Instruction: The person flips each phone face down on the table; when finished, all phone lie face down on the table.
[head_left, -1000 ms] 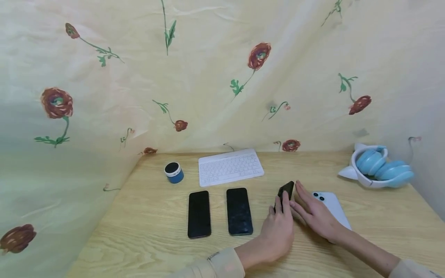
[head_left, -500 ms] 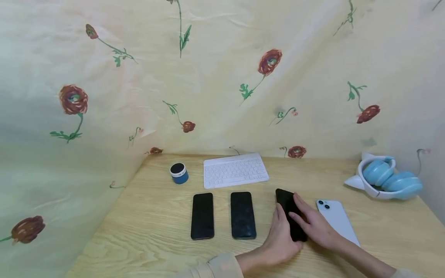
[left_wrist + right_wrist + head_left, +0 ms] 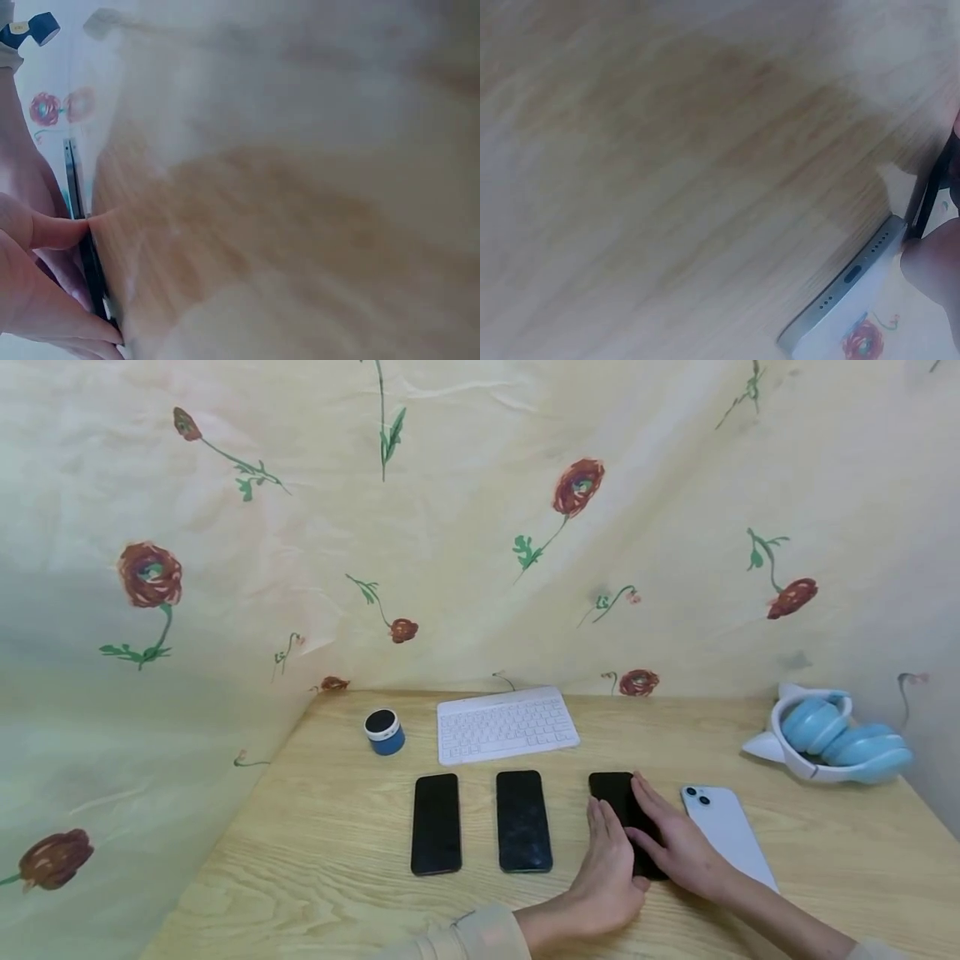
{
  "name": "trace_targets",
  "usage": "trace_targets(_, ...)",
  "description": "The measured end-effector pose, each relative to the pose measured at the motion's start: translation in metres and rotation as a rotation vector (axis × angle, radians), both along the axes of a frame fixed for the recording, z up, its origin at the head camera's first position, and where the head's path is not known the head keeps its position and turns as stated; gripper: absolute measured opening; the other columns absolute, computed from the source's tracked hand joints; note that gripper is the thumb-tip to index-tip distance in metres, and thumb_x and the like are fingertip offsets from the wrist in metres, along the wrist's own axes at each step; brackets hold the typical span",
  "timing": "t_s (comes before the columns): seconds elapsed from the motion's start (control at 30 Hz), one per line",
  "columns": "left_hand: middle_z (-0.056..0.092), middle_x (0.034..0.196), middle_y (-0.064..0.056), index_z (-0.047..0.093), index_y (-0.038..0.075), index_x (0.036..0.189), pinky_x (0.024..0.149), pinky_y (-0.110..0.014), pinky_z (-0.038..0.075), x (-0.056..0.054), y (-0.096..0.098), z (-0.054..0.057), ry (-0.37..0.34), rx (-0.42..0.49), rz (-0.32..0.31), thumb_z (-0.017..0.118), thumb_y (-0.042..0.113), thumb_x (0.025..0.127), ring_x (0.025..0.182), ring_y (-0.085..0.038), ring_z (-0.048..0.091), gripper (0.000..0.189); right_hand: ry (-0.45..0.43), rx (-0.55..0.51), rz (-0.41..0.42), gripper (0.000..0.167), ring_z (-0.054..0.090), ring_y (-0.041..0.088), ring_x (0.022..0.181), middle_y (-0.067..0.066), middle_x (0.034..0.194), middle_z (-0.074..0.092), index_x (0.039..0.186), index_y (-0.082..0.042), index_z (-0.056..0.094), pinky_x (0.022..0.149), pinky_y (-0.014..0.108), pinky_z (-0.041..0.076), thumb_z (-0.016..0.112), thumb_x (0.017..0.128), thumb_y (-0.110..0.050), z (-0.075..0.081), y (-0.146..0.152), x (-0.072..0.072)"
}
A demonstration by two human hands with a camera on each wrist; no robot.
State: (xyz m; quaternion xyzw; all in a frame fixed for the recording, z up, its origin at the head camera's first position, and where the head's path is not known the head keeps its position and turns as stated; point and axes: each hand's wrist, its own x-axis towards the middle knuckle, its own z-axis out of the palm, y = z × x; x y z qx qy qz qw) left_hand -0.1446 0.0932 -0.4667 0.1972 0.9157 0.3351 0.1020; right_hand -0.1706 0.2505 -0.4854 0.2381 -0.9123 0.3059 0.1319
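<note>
A black phone (image 3: pixel 616 789) lies screen up between my two hands, low over the wooden table in the head view. My left hand (image 3: pixel 603 868) holds its left side, fingers lengthwise along that edge and thumb at the lower edge. The right hand (image 3: pixel 686 847) grips the opposite side, its thumb over the dark screen. In the left wrist view the phone's thin edge (image 3: pixel 90 262) shows close above the wood, with the left thumb (image 3: pixel 56 232) touching it. A right fingertip (image 3: pixel 934 259) meets the phone's dark edge in the right wrist view.
Two black phones, one at far left (image 3: pixel 436 824) and one beside it (image 3: pixel 523 821), lie in the same row. Right of the hands lies a pale phone (image 3: pixel 731 831). Behind are a blue-and-white speaker (image 3: pixel 386 732), a white keyboard (image 3: pixel 508 725) and blue headphones (image 3: pixel 847 739).
The phone stood tilted between both hands; it has turned screen up and come down flatter, its top edge now squarer to the row. The camera view has shifted slightly.
</note>
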Motion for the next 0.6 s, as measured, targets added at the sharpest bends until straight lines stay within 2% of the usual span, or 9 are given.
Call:
trace_targets(0.17,0.004,0.159,-0.026,0.014,-0.004,0.153,0.112,-0.038,0.026,0.007,0.017,0.002,0.166,-0.165,0.014,0.076,0.026,0.081,0.147,-0.031,0.005,0.099,-0.035,0.02,-0.008,0.068,0.036,0.053,0.129,0.036,0.147,0.029,0.142,0.017,0.032,0.103,0.007,0.009,0.068,0.091,-0.01,0.011,0.014,0.003)
trace_targets(0.27,0.007,0.157,-0.029,0.016,-0.005,0.152,0.111,-0.037,0.028,0.014,0.035,0.005,0.289,-0.231,-0.046,0.078,0.036,0.078,0.145,-0.037,0.011,0.105,0.02,0.043,-0.035,0.066,0.038,0.049,0.129,0.034,0.146,0.033,0.141,0.015,0.036,0.102,0.007,0.01,0.069,0.09,-0.011,0.018,0.04,0.004)
trace_targets(0.33,0.01,0.157,-0.029,0.016,-0.005,0.152,0.11,-0.037,0.03,0.021,0.052,0.006,0.321,-0.252,-0.084,0.079,0.04,0.077,0.144,-0.038,0.015,0.108,0.084,0.064,-0.059,0.063,0.037,0.041,0.132,0.034,0.142,0.039,0.138,0.014,0.042,0.101,0.005,0.011,0.071,0.088,-0.01,0.019,0.062,0.005)
trace_targets(0.4,0.011,0.157,-0.027,0.015,-0.004,0.152,0.11,-0.036,0.03,0.025,0.071,0.006,0.312,-0.296,-0.124,0.077,0.044,0.077,0.144,-0.039,0.015,0.109,0.115,0.085,-0.104,0.06,0.038,0.04,0.133,0.034,0.139,0.043,0.136,0.014,0.046,0.103,0.006,0.01,0.071,0.087,-0.01,0.019,0.084,0.008)
trace_targets(0.47,0.008,0.158,-0.025,0.013,-0.001,0.154,0.11,-0.035,0.029,0.027,0.09,0.006,0.262,-0.326,-0.136,0.075,0.048,0.078,0.145,-0.036,0.012,0.109,0.085,0.108,-0.146,0.058,0.036,0.043,0.133,0.035,0.137,0.044,0.135,0.014,0.047,0.108,0.012,0.01,0.07,0.088,-0.012,0.017,0.101,0.013)
trace_targets(0.53,0.006,0.159,-0.022,0.011,0.002,0.155,0.111,-0.034,0.027,0.028,0.106,0.005,0.211,-0.354,-0.126,0.072,0.052,0.08,0.146,-0.033,0.008,0.108,-0.004,0.109,-0.165,0.057,0.036,0.052,0.13,0.037,0.138,0.042,0.135,0.016,0.045,0.114,0.027,0.012,0.066,0.092,-0.015,0.016,0.113,0.02)
trace_targets(0.6,0.004,0.16,-0.02,0.011,0.004,0.155,0.112,-0.033,0.025,0.028,0.117,0.003,0.175,-0.366,-0.104,0.071,0.055,0.08,0.146,-0.032,0.006,0.109,-0.094,0.112,-0.176,0.058,0.035,0.057,0.127,0.039,0.139,0.038,0.136,0.017,0.042,0.113,0.04,0.014,0.063,0.095,-0.018,0.013,0.119,0.027)
